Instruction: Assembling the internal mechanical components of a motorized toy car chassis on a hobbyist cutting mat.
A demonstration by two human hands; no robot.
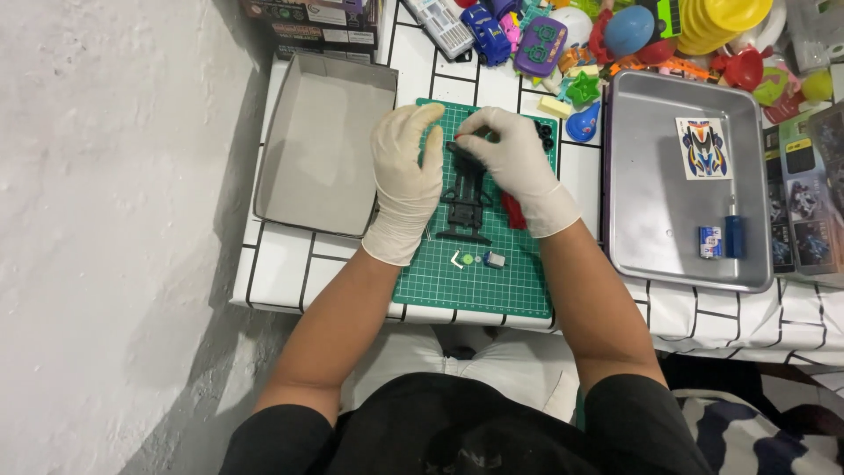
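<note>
Both hands [466, 158] on black chassis [464, 207], mid green mat [519, 281].

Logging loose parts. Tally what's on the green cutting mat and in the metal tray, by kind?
Green cutting mat:
Black chassis: 1
Red-handled tool: 1
Black wheels cluster: 1
Small loose parts: 3
Metal tray:
Sticker sheet: 1
Blue screwdriver: 1
Small blue-and-white part: 1
Total: 9

A grey box lid [321, 141] lay left of the green mat [457, 281]. A metal tray [659, 220] on the right held a sticker sheet [703, 148] and blue screwdriver [734, 230]. Colourful toys [615, 35] crowded behind.
</note>
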